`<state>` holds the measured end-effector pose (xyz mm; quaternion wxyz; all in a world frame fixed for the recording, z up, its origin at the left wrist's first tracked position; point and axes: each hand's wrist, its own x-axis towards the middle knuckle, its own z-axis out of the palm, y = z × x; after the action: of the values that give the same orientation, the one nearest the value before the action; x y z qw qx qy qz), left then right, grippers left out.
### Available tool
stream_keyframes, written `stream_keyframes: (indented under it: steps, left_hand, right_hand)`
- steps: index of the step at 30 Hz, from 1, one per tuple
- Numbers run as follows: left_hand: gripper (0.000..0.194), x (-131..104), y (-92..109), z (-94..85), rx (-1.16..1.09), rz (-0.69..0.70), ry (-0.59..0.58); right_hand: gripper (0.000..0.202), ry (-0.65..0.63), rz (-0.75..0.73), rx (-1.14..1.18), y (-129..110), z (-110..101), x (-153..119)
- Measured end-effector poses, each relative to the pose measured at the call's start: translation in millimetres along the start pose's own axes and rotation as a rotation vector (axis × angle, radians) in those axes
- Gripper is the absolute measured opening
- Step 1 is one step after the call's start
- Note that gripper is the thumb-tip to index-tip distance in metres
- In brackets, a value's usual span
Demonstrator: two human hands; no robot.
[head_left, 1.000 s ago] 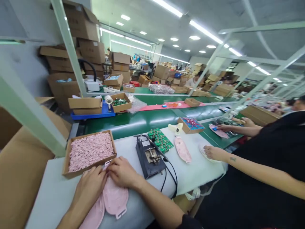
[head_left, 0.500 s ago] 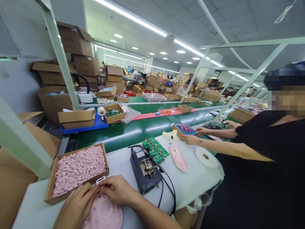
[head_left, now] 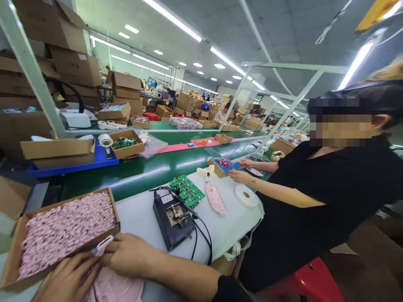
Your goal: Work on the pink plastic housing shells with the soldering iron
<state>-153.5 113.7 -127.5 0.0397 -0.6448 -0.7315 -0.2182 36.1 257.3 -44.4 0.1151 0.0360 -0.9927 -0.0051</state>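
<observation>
Both hands, left hand (head_left: 67,279) and right hand (head_left: 126,254), lie flat, fingers pinching the pink shell (head_left: 115,287)

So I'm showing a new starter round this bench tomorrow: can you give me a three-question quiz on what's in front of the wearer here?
1. True or false: both hands, the left hand and the right hand, rest on the pink shell.
2. What fills the cardboard tray beside the left hand?
A. green circuit boards
B. small pink parts
C. tape rolls
3. Fill in: between the black device and the loose pink piece lie green ____.

Key
1. True: both touch it at the near table edge.
2. B: small pink parts.
3. circuit boards.
</observation>
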Motion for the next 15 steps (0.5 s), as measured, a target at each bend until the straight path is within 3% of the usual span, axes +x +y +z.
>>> stream_keyframes:
  steps: [4,6,11,15]
  left_hand:
    - [0.033,-1.7,50.8,-43.9,0.007,-0.081,-0.013]
    - [0.027,-1.2,71.9,-58.4,-0.01,-0.094,-0.08]
    - [0.02,-7.5,85.9,-63.4,0.0,-0.198,-0.169]
    - [0.017,-14.1,90.5,-64.5,-0.008,-0.218,-0.169]
  right_hand:
    - [0.012,0.007,0.025,0.135,-4.4,0.3,-4.8]
    - [0.019,0.034,0.055,0.226,-7.5,9.6,-9.5]
    - [0.022,0.081,0.078,0.391,-12.4,31.1,-19.0]
    - [0.022,0.086,0.051,0.419,-19.0,27.2,-22.7]
